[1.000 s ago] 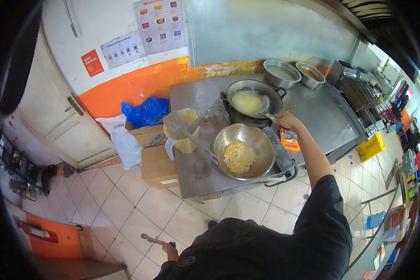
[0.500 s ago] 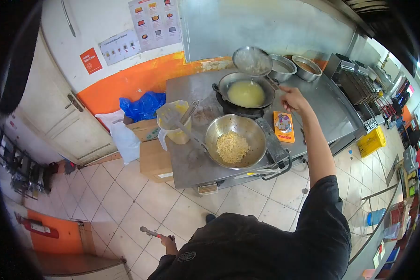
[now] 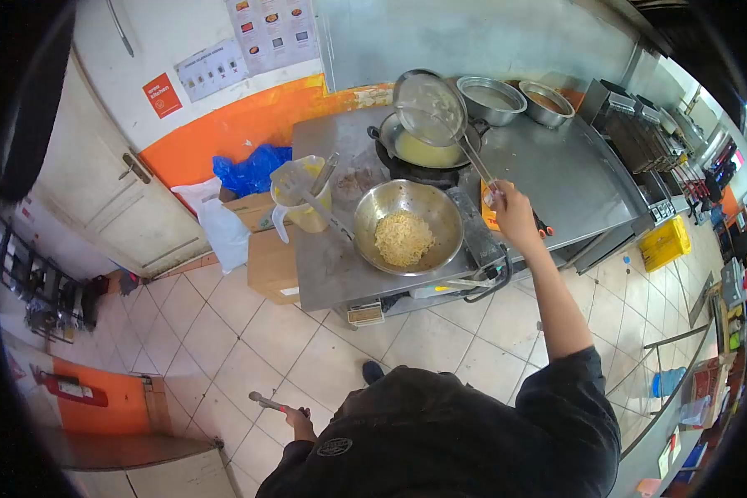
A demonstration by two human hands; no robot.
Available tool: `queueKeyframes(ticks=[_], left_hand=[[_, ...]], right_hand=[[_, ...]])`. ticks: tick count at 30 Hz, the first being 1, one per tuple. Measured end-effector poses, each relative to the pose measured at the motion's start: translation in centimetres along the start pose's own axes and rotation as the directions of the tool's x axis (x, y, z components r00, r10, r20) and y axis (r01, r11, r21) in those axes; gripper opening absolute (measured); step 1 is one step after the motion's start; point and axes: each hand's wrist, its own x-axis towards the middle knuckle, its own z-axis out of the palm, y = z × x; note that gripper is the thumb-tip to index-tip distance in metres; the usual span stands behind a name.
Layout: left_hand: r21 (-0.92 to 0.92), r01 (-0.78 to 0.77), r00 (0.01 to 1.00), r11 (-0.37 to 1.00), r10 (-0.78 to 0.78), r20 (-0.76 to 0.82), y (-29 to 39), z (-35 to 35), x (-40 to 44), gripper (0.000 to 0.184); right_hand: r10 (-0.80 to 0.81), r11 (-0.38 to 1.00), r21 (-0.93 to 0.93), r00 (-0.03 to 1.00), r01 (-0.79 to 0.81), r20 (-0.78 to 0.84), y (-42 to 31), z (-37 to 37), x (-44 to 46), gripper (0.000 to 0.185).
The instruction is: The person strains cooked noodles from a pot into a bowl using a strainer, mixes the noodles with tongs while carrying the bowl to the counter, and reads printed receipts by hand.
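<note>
My right hand (image 3: 515, 217) is closed round the long handle of a wire strainer (image 3: 430, 106). The strainer's round mesh is tilted above a dark wok (image 3: 382, 143) that holds yellowish liquid (image 3: 427, 153). Nearer to me, a steel bowl (image 3: 448, 220) contains a heap of pale yellow noodle-like food (image 3: 403, 238). Low on the left, away from the table, my left hand (image 3: 300, 422) grips a pair of tongs (image 3: 267, 402) over the floor. An orange packet (image 3: 488, 209) lies partly hidden beneath my right hand.
A plastic jug (image 3: 307, 217) with utensils stands left of the bowl on the steel table (image 3: 324, 286). Two metal basins (image 3: 491, 101) sit along the back wall. Cardboard boxes (image 3: 272, 261) and a blue bag (image 3: 253, 166) are beside the table's left end.
My right hand has come back towards me, and the strainer's mesh has shifted left and lower, now covering part of the wok. My left hand still holds the tongs.
</note>
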Motion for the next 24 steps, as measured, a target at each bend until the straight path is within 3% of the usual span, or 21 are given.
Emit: queueKeyframes(ticks=[2, 4, 7, 11, 13, 16, 22, 24], left_hand=[[-0.011, 0.027, 1.000, 1.000, -0.027, 0.001, -0.5, -0.3, -0.2, 0.056], [-0.081, 0.040, 0.999, 0.996, -0.041, -0.006, -0.7, 0.3, -0.6, 0.054], [-0.086, -0.014, 1.000, 0.996, 0.015, 0.006, -0.7, 1.2, -2.2, 0.051], [-0.076, -0.161, 0.981, 0.984, 0.168, 0.102, -1.1, 1.7, -3.0, 0.044], [-0.044, -0.141, 0.986, 0.989, 0.144, 0.087, -1.0, 1.9, -3.4, 0.044], [-0.038, -0.142, 0.986, 0.989, 0.145, 0.083, -1.7, 1.6, -4.0, 0.044], [-0.057, -0.077, 0.997, 0.995, 0.077, 0.008, -2.1, -0.1, -3.3, 0.048], [-0.033, -0.064, 0.998, 0.997, 0.063, -0.023, -2.1, -0.6, -3.0, 0.051]], right_hand=[[0.011, 0.999, -0.040, 0.999, -0.009, 0.035, -2.7, -1.3, -3.8, 0.034], [-0.080, 0.986, -0.147, 0.996, 0.084, 0.030, -2.9, -0.6, -8.1, 0.039], [0.113, 0.977, -0.204, 0.960, -0.060, 0.258, -2.5, 0.0, -12.0, 0.044], [0.022, 0.969, -0.247, 0.975, 0.033, 0.220, -2.6, -0.9, -13.6, 0.047], [0.012, 0.977, -0.212, 0.976, 0.035, 0.218, -1.9, -1.4, -14.7, 0.048], [0.011, 0.951, -0.300, 0.965, 0.071, 0.263, 1.4, 0.7, -17.2, 0.049], [-0.020, 0.983, -0.179, 0.991, 0.044, 0.133, 0.9, 1.3, -18.3, 0.050], [-0.045, 0.974, -0.214, 0.986, 0.079, 0.158, 1.5, 2.0, -19.2, 0.050]])
